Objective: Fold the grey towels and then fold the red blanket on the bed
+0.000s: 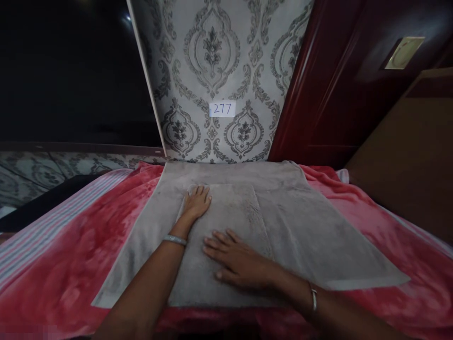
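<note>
A large grey cloth point(304, 236), like a towel, lies spread out. On its middle rests a smaller grey folded piece point(233, 208) of the same plush look; whether the two are joined I cannot tell. My left hand point(198, 202) lies on the far left part of the folded piece, fingers stretched out. Nearer to me, my right hand point(235, 259) is over the middle of that piece with its fingers spread and slightly blurred. Neither hand holds anything. A bracelet sits on each wrist.
Beneath the grey cloth is a red and pink blanket point(92, 241), over a striped sheet point(53, 226). Patterned wallpaper with a paper label point(222, 108) reading 277 rises behind. A dark screen point(71, 75) stands left, a dark red door frame point(304, 94) and brown panel point(410, 151) right.
</note>
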Action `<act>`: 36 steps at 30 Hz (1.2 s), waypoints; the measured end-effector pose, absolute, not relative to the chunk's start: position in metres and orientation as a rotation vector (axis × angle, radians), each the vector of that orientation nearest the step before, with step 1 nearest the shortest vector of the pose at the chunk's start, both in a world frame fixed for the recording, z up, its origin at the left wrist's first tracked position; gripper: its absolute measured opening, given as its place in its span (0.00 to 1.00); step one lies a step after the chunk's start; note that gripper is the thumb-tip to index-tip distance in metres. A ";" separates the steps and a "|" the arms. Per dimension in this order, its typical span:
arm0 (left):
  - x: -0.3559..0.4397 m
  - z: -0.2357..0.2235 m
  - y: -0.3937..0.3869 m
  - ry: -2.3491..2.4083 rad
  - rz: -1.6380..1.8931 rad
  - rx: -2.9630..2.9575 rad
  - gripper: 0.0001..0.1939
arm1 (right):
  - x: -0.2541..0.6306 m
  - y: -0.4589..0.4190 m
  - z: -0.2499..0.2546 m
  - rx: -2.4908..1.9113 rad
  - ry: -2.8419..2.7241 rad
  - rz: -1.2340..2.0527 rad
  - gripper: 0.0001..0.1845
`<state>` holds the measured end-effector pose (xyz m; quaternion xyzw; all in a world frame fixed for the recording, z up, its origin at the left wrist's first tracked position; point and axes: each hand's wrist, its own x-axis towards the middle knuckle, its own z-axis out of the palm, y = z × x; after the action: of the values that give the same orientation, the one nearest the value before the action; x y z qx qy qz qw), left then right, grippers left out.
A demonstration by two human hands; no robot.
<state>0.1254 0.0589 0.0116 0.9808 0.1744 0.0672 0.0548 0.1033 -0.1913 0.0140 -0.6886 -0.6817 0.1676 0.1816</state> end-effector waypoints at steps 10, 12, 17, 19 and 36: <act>0.121 0.013 0.055 0.450 0.215 2.997 0.30 | 0.216 -0.138 0.026 -2.540 -1.222 -0.062 0.31; 0.124 0.012 0.056 0.479 0.176 2.988 0.31 | 0.227 -0.131 0.011 -2.602 -1.255 -0.041 0.32; 0.126 0.011 0.057 0.488 0.158 2.973 0.33 | 0.230 -0.132 -0.010 -2.622 -1.309 -0.010 0.33; 0.126 0.011 0.057 0.466 0.160 2.966 0.33 | 0.231 -0.133 -0.010 -2.631 -1.304 -0.011 0.33; 0.071 0.010 0.068 0.394 0.010 2.933 0.34 | 0.238 -0.137 -0.014 -2.664 -1.308 -0.005 0.33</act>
<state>0.0707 0.0681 0.0101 0.9870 0.1327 0.0034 0.0910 0.2375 -0.1370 -0.0143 -0.8942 -0.4391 -0.0018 0.0866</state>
